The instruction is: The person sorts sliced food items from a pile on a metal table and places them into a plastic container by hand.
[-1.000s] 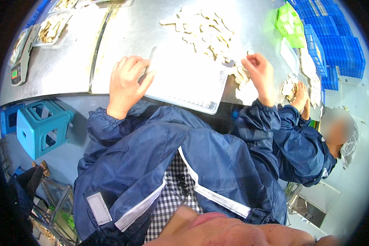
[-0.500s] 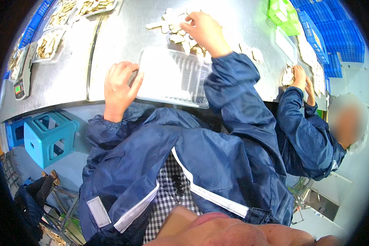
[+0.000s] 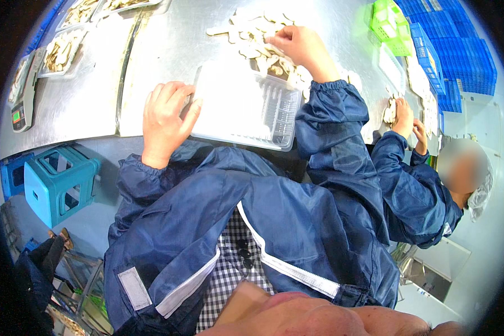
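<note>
A clear plastic tray with a ribbed bottom lies at the table's near edge in front of me; glare hides much of its inside. At its left rim is my left hand, fingers curled and thumb bent toward them around something small that I cannot make out. Beyond the tray spreads a loose pile of pale mushroom slices with dark edges. My right hand reaches to the right side of this pile, thumb and fingertips pinched at a mushroom slice, which they mostly cover.
Filled trays and a scale stand at the left. On the right, a co-worker's hands handle slices near a green basket. Blue crates are stacked beyond. A turquoise stool stands below the table's left edge.
My right hand has moved right and a little nearer over the pile. My left hand keeps its place at the tray's rim. The whole view has shifted slightly.
</note>
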Demonstrator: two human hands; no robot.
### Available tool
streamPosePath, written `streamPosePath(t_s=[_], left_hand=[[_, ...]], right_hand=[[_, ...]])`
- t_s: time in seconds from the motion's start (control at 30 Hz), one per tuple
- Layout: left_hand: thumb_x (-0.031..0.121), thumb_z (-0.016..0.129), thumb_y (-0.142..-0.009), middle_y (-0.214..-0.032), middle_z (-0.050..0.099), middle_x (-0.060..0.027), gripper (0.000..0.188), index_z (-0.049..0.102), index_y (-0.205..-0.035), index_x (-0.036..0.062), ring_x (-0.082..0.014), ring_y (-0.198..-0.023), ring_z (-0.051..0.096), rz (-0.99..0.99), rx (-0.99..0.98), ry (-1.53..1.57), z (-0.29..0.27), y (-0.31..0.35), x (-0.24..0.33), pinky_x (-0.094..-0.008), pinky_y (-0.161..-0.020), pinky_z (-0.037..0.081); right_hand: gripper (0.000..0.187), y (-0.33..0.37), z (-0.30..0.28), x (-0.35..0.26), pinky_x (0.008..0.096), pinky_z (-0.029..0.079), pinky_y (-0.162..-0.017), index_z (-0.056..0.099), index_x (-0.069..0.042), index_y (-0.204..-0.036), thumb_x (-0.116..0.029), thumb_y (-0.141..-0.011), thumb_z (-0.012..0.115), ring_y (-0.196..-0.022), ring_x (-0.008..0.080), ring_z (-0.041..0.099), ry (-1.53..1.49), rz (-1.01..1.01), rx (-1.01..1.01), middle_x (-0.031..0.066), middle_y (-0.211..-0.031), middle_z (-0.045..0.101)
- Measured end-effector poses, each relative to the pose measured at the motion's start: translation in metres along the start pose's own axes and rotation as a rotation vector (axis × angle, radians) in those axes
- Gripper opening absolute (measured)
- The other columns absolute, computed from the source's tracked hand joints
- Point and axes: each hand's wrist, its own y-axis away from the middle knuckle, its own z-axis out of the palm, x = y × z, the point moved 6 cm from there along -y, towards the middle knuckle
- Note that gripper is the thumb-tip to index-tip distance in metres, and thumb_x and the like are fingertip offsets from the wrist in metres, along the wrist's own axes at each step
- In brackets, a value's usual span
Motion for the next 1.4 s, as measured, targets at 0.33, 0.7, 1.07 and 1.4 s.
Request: streamPosePath(t_s=[0.33, 0.7, 1.07, 1.4], left_hand=[[0.018, 0.074, -0.084, -0.101, 0.066, -0.01, 0.019, 0.07, -0.099, 0.006, -0.031, -0.093, 0.06, 0.02, 0.024, 0.002, -0.002, -0.005, 0.004, -0.0419, -0.083, 0.047], [0.017, 0.074, -0.084, -0.1, 0.066, -0.0104, 0.019, 0.07, -0.099, 0.005, -0.0308, -0.093, 0.061, 0.027, 0.042, -0.011, -0.008, 0.005, 0.004, -0.0414, -0.083, 0.047], [0.015, 0.074, -0.084, -0.106, 0.067, -0.0146, 0.022, 0.07, -0.103, 0.0046, -0.034, -0.099, 0.062, 0.052, 0.037, 0.031, -0.001, 0.016, 0.003, -0.0436, -0.087, 0.048], [0.012, 0.07, -0.089, -0.106, 0.067, -0.0157, 0.02, 0.069, -0.107, 0.0014, -0.0343, -0.1, 0.062, 0.085, 0.001, 0.021, 0.008, 0.032, 0.007, -0.0421, -0.089, 0.048]], right_hand=[[0.048, -0.045, 0.03, -0.055, 0.045, 0.055, -0.08, 0.077, -0.004, -0.103, -0.047, -0.082, 0.073, -0.089, 0.0325, 0.073, 0.231, -0.246, 0.282, 0.0171, -0.094, 0.075], [0.025, -0.007, 0.013, -0.028, 0.0401, 0.055, -0.073, 0.071, -0.004, -0.091, -0.027, -0.081, 0.074, -0.077, 0.0321, 0.07, -0.232, -0.138, 0.143, 0.0142, -0.083, 0.073], [0.017, 0.141, -0.071, 0.073, 0.0288, 0.05, -0.06, 0.065, 0.001, -0.089, -0.014, -0.083, 0.072, -0.061, 0.0122, 0.061, -0.313, 0.213, 0.37, 0.0063, -0.067, 0.064], [0.028, 0.211, -0.034, 0.169, 0.0295, 0.054, -0.075, 0.067, 0.0, -0.105, -0.008, -0.079, 0.073, -0.083, 0.0163, 0.066, -0.179, 0.314, 0.475, 0.0093, -0.094, 0.07]])
